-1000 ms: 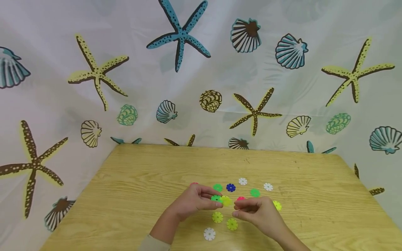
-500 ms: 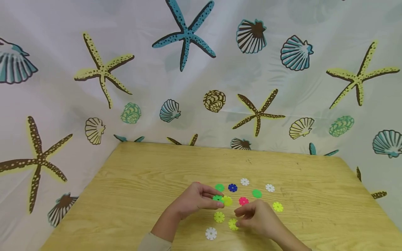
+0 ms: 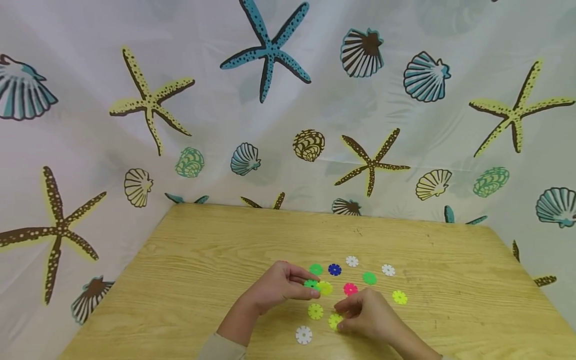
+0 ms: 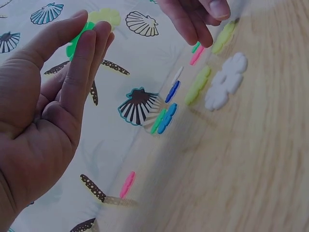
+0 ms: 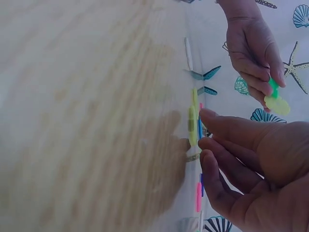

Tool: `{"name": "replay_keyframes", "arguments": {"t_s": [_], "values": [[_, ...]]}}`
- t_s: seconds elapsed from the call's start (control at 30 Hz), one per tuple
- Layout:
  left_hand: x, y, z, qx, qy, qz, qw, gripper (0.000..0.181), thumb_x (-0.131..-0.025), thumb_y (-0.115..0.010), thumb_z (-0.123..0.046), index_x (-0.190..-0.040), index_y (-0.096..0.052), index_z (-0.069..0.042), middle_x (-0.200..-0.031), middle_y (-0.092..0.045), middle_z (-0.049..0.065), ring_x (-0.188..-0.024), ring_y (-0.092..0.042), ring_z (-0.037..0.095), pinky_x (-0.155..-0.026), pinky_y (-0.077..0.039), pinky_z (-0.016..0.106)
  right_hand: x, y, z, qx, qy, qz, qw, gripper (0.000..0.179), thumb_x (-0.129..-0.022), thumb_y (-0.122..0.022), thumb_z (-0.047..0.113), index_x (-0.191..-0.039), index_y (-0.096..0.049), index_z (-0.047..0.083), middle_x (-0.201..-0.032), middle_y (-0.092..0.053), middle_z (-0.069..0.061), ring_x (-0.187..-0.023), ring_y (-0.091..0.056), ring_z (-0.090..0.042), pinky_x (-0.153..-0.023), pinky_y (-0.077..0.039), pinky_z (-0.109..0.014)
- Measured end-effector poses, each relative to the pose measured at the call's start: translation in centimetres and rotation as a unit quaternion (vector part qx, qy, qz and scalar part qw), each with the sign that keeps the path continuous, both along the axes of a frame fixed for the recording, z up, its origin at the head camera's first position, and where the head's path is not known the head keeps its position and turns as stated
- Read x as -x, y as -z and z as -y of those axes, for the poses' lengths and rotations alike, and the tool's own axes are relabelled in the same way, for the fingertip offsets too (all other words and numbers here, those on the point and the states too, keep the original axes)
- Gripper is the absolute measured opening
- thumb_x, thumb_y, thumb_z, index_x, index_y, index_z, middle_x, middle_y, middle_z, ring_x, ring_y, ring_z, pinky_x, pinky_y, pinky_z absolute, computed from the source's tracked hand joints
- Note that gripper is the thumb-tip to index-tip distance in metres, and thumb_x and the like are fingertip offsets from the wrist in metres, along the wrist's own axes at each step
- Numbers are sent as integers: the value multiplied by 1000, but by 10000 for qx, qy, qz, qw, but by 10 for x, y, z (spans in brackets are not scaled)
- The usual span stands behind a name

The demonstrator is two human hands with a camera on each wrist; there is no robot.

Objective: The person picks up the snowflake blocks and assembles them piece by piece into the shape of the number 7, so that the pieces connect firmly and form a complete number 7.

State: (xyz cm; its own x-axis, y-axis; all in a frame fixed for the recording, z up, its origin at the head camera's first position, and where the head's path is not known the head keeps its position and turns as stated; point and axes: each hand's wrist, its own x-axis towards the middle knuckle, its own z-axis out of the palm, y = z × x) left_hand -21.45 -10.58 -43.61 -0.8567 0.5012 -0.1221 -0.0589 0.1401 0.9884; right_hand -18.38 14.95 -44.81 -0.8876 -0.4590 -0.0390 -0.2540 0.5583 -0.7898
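head view: a person's left hand point(image 3: 285, 285) is lifted above a wooden table point(image 3: 216, 260), thumb and fingers pinching a toothed green disc point(image 3: 310, 284), with a pale yellow disc point(image 3: 326, 288) joined to it at the edge and jutting out past the fingertips toward the right hand point(image 3: 371, 316). that right hand is low over the table, thumb and fingers loosely bent with a gap between them, around the near side of a flat yellow disc point(image 3: 335, 321); the thumb overlaps its edge, and whether skin meets plastic i cannot tell. the right wrist view shows the same gap, with nothing lifted in it. the table bears the loose pieces: a second yellow disc point(image 3: 315, 311) between the two hands, a white disc point(image 3: 303, 335) nearest the person, a pink disc point(image 3: 350, 289) just beyond the right fingers, a blue disc point(image 3: 335, 269) beside a flat green disc point(image 3: 316, 269), two more white discs point(image 3: 352, 261) farther back, another green disc point(image 3: 369, 278), and a third yellow disc point(image 3: 399, 297) off to the right. cloth point(image 3: 270, 180) printed with starfish and shells rises behind the table and at both sides.
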Motion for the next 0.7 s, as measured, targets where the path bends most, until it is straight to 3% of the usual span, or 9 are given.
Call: {"name": "replay_keyframes", "arguments": {"t_s": [0.37, 0.7], "values": [[2, 3, 4, -39, 76, 50, 10000, 34, -83, -82, -18, -113, -74, -3, -93, -78, 8, -86, -74, 15, -79, -59, 27, -1, 0, 3, -287, -83, -31, 9995, 28, -73, -87, 6, -99, -77, 3, -88, -75, -4, -74, -65, -12, -65, -54, -19], [2, 3, 5, -54, 28, 86, 9999, 35, -83, -82, -19, -114, -74, -4, -94, -78, 8, -87, -73, 15, -79, -59, 27, 3, -2, 3, -288, -264, 294, 9988, 26, -74, -85, 5, -99, -76, 3, -88, -72, -3, -76, -63, -14, -64, -53, -22]]}}
